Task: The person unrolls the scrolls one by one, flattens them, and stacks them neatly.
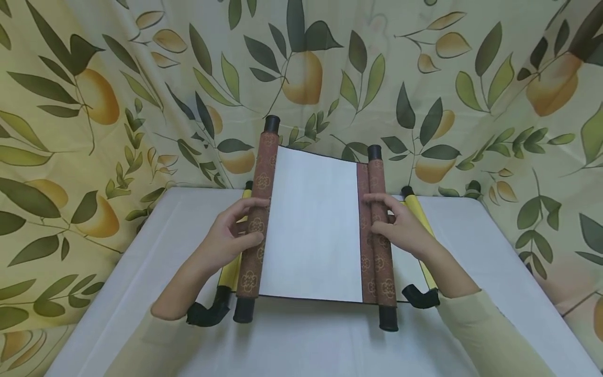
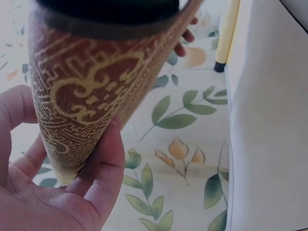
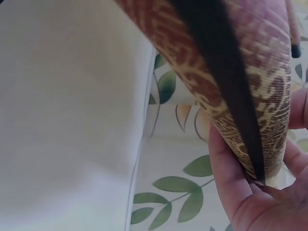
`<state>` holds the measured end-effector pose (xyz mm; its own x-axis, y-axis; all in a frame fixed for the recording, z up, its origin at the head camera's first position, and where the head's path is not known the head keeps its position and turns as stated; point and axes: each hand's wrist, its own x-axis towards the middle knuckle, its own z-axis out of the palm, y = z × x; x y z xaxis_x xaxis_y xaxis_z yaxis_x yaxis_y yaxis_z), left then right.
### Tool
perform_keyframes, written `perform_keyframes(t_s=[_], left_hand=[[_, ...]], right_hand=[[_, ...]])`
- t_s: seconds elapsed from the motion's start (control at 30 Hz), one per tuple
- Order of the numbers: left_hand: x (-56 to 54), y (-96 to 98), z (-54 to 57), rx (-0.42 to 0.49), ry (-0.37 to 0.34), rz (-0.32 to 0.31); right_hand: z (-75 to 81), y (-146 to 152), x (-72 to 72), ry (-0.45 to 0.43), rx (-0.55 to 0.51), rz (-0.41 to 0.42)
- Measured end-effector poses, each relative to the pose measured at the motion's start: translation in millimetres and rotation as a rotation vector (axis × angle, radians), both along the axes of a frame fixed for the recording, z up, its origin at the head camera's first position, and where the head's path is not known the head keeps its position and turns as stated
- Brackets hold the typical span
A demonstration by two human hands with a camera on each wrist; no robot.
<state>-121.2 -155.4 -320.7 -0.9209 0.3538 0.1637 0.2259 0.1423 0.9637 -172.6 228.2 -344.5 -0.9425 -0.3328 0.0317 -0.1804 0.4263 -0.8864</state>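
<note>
A hanging scroll with a blank white sheet is held partly unrolled between both hands, in front of and above the table. Its left roller and right roller wear reddish-brown cloth with gold flowers and end in black knobs. My left hand grips the left roller about halfway up, fingers behind and thumb in front. On the other side my right hand grips the right roller the same way. Each wrist view shows patterned cloth close up, with fingers curled round it.
Behind the held scroll lies a second scroll with a yellow left roller and a yellow right roller, mostly covered. A white cloth covers the table. Dark curved pieces sit by the wrists. A fruit-patterned curtain hangs behind.
</note>
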Motion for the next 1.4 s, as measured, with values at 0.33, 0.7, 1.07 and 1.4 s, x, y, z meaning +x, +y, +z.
perform_keyframes(t_s=[0.33, 0.7, 1.07, 1.4], left_hand=[[-10.0, -2.0, -14.3, -0.104, 0.062, 0.028], [-15.0, -10.7, -24.0, -0.228, 0.121, -0.005], [-18.5, -14.6, -32.1, -0.258, 0.087, 0.048], [-17.8, -17.4, -31.5, -0.379, 0.149, 0.103]], right_hand=[[8.2, 2, 2.3, 0.003, 0.047, -0.016], [7.6, 3, 1.2, 0.024, 0.06, -0.012], [10.5, 2, 3.9, 0.018, 0.074, -0.01], [11.4, 5, 4.4, 0.015, 0.094, -0.015]])
